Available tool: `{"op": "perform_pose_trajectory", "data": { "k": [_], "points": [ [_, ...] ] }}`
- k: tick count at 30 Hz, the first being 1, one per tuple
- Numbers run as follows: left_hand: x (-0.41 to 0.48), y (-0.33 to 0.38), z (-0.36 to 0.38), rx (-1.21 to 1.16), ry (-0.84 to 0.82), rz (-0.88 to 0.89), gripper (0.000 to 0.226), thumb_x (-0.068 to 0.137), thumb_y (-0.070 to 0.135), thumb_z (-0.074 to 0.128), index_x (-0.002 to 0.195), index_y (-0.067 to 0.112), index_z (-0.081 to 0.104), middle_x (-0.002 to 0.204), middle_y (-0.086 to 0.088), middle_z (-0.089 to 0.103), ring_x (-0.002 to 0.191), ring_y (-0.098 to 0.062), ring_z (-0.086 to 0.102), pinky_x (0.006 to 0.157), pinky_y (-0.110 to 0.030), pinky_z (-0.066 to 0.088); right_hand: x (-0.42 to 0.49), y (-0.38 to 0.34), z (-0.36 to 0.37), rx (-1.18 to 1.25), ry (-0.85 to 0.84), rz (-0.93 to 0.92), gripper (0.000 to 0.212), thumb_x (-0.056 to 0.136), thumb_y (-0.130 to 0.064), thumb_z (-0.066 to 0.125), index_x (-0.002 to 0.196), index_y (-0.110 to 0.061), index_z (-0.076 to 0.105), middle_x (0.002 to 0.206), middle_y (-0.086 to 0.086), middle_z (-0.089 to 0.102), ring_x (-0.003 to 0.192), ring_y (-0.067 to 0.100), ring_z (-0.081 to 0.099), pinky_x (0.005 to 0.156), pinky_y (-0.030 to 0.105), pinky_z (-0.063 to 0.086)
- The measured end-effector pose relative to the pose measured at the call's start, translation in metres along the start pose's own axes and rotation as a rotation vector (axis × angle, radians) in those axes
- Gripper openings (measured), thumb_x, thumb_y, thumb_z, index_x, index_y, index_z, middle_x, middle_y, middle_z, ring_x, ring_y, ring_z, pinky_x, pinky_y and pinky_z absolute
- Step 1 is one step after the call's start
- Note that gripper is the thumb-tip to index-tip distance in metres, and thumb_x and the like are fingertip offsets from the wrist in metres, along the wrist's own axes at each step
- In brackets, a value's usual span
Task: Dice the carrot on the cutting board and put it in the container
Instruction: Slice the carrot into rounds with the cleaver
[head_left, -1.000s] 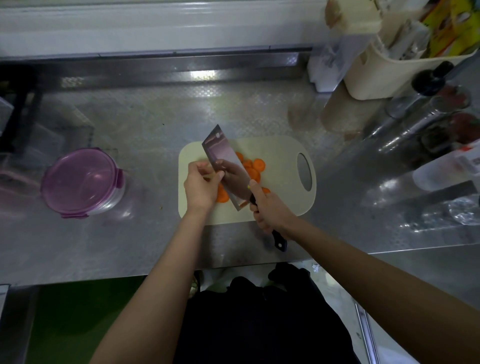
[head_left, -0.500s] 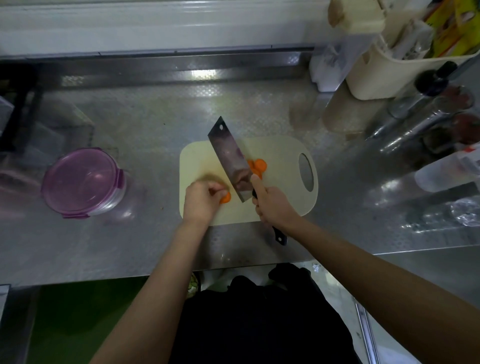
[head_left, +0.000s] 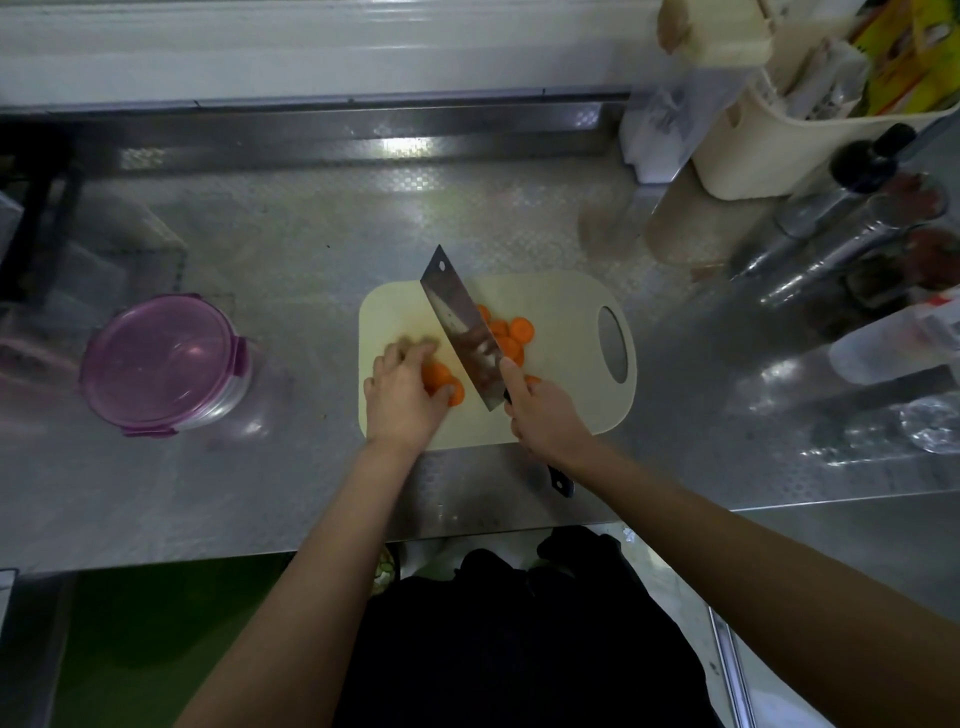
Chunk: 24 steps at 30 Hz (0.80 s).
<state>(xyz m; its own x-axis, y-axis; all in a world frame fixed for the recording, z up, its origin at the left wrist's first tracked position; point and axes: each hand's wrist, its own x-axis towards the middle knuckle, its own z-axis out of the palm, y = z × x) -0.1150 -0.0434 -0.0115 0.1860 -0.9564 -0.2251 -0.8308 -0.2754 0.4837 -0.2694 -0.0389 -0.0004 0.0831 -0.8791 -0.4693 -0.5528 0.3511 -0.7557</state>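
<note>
steel counter (head_left: 260, 260): left grip (head_left: 402, 395) pinches carrot slices (head_left: 441, 376) beside cleaver (head_left: 460, 322) clasped in right grip (head_left: 540, 415).

Counted two bare hands, left hand (head_left: 402, 395) and right hand (head_left: 543, 421). Found one rectangular steel cleaver with a black handle (head_left: 462, 327) in the right hand's grip. Saw one cream plastic cutting board with an oval handle hole (head_left: 566, 306) beneath both hands. Tallied round orange carrot slices (head_left: 521, 330): two held under the left hand, roughly six overlapping just beyond the right hand, exact number unclear. Noted one round clear container with a purple lid (head_left: 161, 364) well off the left hand's outer side.
</note>
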Motion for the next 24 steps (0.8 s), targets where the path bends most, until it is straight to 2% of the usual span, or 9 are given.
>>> {"op": "perform_pose_trajectory", "data": {
  "k": [3, 6, 8, 10, 12, 15, 17, 20, 24],
  "points": [
    [0.000, -0.005, 0.002, -0.092, -0.007, -0.058, 0.056, 0.083, 0.033, 0.066, 0.134, 0.018, 0.046, 0.130, -0.010, 0.042, 0.123, -0.028, 0.039, 0.105, -0.039, 0.034, -0.001, 0.002, 0.004, -0.111, 0.018, -0.008, 0.048, 0.100, -0.043, 0.026, 0.073, -0.013, 0.052, 0.073, 0.005, 0.053, 0.068, 0.017, 0.048, 0.071, 0.027, 0.032],
    [-0.002, -0.005, 0.004, -0.186, -0.009, -0.094, 0.051, 0.083, 0.026, 0.067, 0.128, 0.009, 0.051, 0.126, -0.016, 0.044, 0.117, -0.029, 0.045, 0.100, -0.027, 0.033, -0.009, -0.003, 0.007, -0.061, 0.048, -0.051, 0.053, 0.100, -0.041, 0.031, 0.064, -0.009, 0.052, 0.072, 0.011, 0.057, 0.077, 0.025, 0.056, 0.071, 0.028, 0.037],
    [-0.003, -0.002, 0.003, -0.231, 0.015, -0.114, 0.044, 0.084, 0.021, 0.066, 0.124, 0.006, 0.054, 0.123, -0.018, 0.047, 0.113, -0.028, 0.049, 0.095, -0.021, 0.031, -0.014, -0.008, 0.010, -0.048, 0.044, -0.061, 0.054, 0.100, -0.040, 0.033, 0.082, 0.003, 0.062, 0.086, 0.020, 0.064, 0.090, 0.031, 0.060, 0.075, 0.030, 0.039],
    [-0.004, 0.001, 0.003, -0.265, 0.039, -0.130, 0.038, 0.085, 0.018, 0.065, 0.120, 0.005, 0.056, 0.120, -0.018, 0.049, 0.109, -0.028, 0.051, 0.093, -0.021, 0.033, -0.016, -0.010, 0.012, -0.015, -0.017, -0.016, 0.059, 0.099, -0.044, 0.033, 0.103, 0.009, 0.059, 0.102, 0.026, 0.062, 0.099, 0.037, 0.058, 0.079, 0.031, 0.042],
    [-0.004, 0.003, 0.004, -0.272, 0.044, -0.134, 0.034, 0.086, 0.017, 0.064, 0.117, 0.005, 0.058, 0.118, -0.017, 0.051, 0.107, -0.027, 0.052, 0.090, -0.022, 0.035, -0.015, -0.011, 0.015, -0.011, -0.045, -0.020, 0.060, 0.099, -0.045, 0.031, 0.109, 0.008, 0.057, 0.105, 0.027, 0.062, 0.101, 0.038, 0.058, 0.080, 0.032, 0.042],
    [-0.002, -0.001, 0.006, -0.285, 0.072, -0.141, 0.026, 0.084, 0.015, 0.066, 0.107, 0.006, 0.062, 0.111, -0.016, 0.056, 0.101, -0.025, 0.053, 0.077, -0.012, 0.030, -0.012, -0.013, 0.019, -0.029, 0.009, -0.116, 0.050, 0.102, -0.036, 0.031, 0.100, 0.002, 0.064, 0.089, 0.023, 0.066, 0.091, 0.035, 0.061, 0.079, 0.039, 0.047],
    [0.000, -0.003, 0.007, -0.331, 0.098, -0.161, 0.021, 0.082, 0.014, 0.067, 0.101, 0.006, 0.062, 0.106, -0.014, 0.060, 0.098, -0.024, 0.054, 0.069, -0.009, 0.027, -0.010, -0.012, 0.018, -0.069, 0.023, -0.101, 0.051, 0.101, -0.037, 0.032, 0.080, -0.002, 0.063, 0.077, 0.017, 0.063, 0.082, 0.030, 0.060, 0.073, 0.034, 0.044],
    [0.002, -0.002, 0.009, -0.398, 0.109, -0.179, 0.017, 0.083, 0.015, 0.067, 0.096, 0.006, 0.062, 0.101, -0.011, 0.064, 0.091, -0.019, 0.055, 0.066, -0.009, 0.028, -0.008, -0.009, 0.015, -0.100, 0.021, -0.052, 0.053, 0.101, -0.040, 0.032, 0.057, -0.012, 0.046, 0.062, 0.006, 0.052, 0.073, 0.022, 0.054, 0.065, 0.027, 0.034],
    [0.005, 0.002, 0.009, -0.428, 0.098, -0.177, 0.016, 0.086, 0.015, 0.064, 0.099, 0.006, 0.063, 0.100, -0.008, 0.065, 0.088, -0.012, 0.054, 0.069, -0.007, 0.030, -0.008, -0.009, 0.014, -0.100, 0.016, -0.046, 0.054, 0.100, -0.040, 0.031, 0.054, -0.015, 0.042, 0.062, 0.006, 0.051, 0.073, 0.022, 0.053, 0.066, 0.026, 0.033]
  ]
}}
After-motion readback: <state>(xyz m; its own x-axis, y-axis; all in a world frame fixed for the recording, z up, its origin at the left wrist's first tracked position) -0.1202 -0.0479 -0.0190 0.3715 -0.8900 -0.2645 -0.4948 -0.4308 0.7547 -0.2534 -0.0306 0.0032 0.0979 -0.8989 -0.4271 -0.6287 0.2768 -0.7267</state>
